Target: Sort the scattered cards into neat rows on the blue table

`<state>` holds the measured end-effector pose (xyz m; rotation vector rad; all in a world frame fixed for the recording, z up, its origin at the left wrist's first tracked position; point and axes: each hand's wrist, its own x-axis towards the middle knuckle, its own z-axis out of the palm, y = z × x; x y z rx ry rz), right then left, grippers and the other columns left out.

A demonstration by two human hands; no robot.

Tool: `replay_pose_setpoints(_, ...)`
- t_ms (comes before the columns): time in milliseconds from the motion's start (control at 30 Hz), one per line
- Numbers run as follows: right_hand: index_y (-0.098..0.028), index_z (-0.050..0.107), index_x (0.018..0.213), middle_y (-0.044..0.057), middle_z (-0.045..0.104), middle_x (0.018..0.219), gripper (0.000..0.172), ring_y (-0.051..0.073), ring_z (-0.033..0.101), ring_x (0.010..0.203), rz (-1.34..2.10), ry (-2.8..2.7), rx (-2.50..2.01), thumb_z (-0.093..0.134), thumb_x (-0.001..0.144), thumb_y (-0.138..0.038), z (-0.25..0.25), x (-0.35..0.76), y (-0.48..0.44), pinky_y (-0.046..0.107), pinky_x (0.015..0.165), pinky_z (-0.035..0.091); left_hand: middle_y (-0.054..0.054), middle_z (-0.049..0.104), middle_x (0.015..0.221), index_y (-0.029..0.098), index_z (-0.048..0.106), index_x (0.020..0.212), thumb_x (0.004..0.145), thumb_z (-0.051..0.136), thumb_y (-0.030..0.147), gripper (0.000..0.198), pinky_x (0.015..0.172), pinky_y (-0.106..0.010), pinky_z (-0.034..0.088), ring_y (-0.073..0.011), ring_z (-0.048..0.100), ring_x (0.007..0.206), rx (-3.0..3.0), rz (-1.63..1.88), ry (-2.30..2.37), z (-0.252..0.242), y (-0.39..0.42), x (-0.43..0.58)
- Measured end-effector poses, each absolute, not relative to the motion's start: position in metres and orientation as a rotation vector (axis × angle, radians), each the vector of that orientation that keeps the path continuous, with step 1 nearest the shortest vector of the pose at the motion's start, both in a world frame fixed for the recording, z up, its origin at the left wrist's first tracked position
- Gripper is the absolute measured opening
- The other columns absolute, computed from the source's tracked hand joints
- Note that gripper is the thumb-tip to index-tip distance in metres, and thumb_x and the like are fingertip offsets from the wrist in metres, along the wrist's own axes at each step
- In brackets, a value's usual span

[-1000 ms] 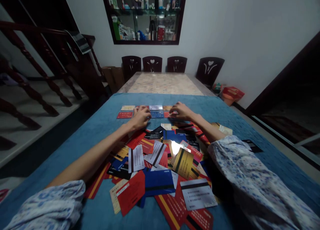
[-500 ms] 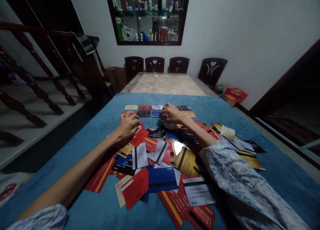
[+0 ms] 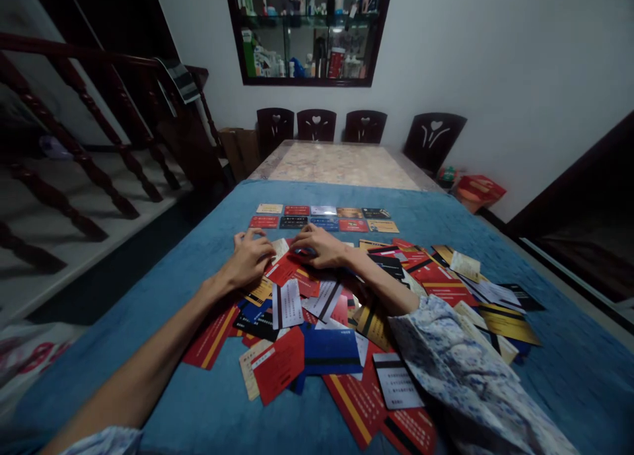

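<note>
A heap of loose bank-style cards, many with magnetic stripes, lies under and around both hands. My left hand (image 3: 249, 257) rests at the heap's left far edge, fingers bent and apart, beside a cream card (image 3: 280, 249). Over the heap's far side, my right hand (image 3: 321, 246) reaches leftward with bent fingers and a gap by the thumb. Its fingertips are at a red card (image 3: 287, 267); whether they press on it I cannot make out. Beyond the hands, two neat rows of cards lie face up, including a black card (image 3: 294, 222) and a red card (image 3: 353, 226).
A blue cloth (image 3: 203, 402) covers the near part of the table; its far stone top (image 3: 337, 161) is bare. More cards, such as a gold card (image 3: 510, 323), spread to the right. Dark chairs (image 3: 365, 125) line the back wall. A wooden railing (image 3: 113, 121) stands at left.
My right hand has drawn back from the card rows to the heap, uncovering the rows' middle cards. My left hand has come off the near row's left end. The view has shifted slightly.
</note>
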<state>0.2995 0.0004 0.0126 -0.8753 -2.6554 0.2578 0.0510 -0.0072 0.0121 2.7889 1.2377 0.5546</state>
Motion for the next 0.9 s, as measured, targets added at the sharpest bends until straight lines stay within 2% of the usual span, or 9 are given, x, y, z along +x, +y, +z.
replay_pose_setpoints(133, -0.021, 0.071, 0.12, 0.008, 0.068, 0.128, 0.033, 0.024, 0.052, 0.106, 0.289, -2.696, -0.847, 0.057, 0.09, -0.019, 0.009, 0.296, -0.005, 0.043, 0.095, 0.039, -0.008, 0.076, 0.097, 0.023, 0.076, 0.084, 0.085, 0.05, 0.018, 0.026, 0.098, -0.055, 0.03, -0.0326, 0.049, 0.121, 2.781, 0.485, 1.226, 0.013, -0.011, 0.052)
replay_pose_setpoints(267, -0.023, 0.073, 0.118, 0.005, 0.07, 0.128, 0.037, 0.024, 0.052, 0.106, 0.311, -2.725, -0.82, 0.056, 0.086, -0.014, 0.011, 0.296, -0.008, 0.044, 0.097, 0.038, -0.007, 0.075, 0.101, 0.024, 0.076, 0.082, 0.084, 0.048, 0.014, 0.029, 0.097, -0.053, 0.032, -0.0323, 0.049, 0.121, 2.787, 0.416, 1.184, 0.013, -0.015, 0.055)
replay_pose_setpoints(567, -0.021, 0.074, 0.118, 0.006, 0.07, 0.127, 0.032, 0.025, 0.051, 0.105, 0.308, -2.726, -0.822, 0.056, 0.091, -0.024, 0.006, 0.301, -0.003, 0.042, 0.097, 0.038, -0.008, 0.074, 0.099, 0.022, 0.076, 0.084, 0.082, 0.046, 0.01, 0.032, 0.097, -0.053, 0.033, -0.0311, 0.05, 0.116, 2.821, 0.408, 1.163, 0.009, -0.014, 0.054)
replay_pose_setpoints(733, -0.022, 0.074, 0.119, 0.008, 0.072, 0.124, 0.032, 0.026, 0.05, 0.106, 0.278, -2.731, -0.815, 0.06, 0.09, -0.023, 0.002, 0.304, 0.0, 0.043, 0.094, 0.038, -0.009, 0.073, 0.095, 0.02, 0.076, 0.085, 0.081, 0.045, 0.009, 0.033, 0.094, -0.051, 0.034, -0.029, 0.053, 0.109, 2.824, 0.39, 1.14, 0.01, -0.017, 0.054)
replay_pose_setpoints(900, -0.022, 0.075, 0.115, 0.008, 0.074, 0.117, 0.027, 0.024, 0.051, 0.104, 0.234, -2.708, -0.763, 0.06, 0.094, -0.026, 0.001, 0.306, 0.002, 0.04, 0.091, 0.038, -0.008, 0.073, 0.09, 0.019, 0.076, 0.082, 0.087, 0.05, 0.019, 0.026, 0.092, -0.047, 0.034, -0.0268, 0.054, 0.102, 2.834, 0.415, 1.124, 0.016, -0.023, 0.056)
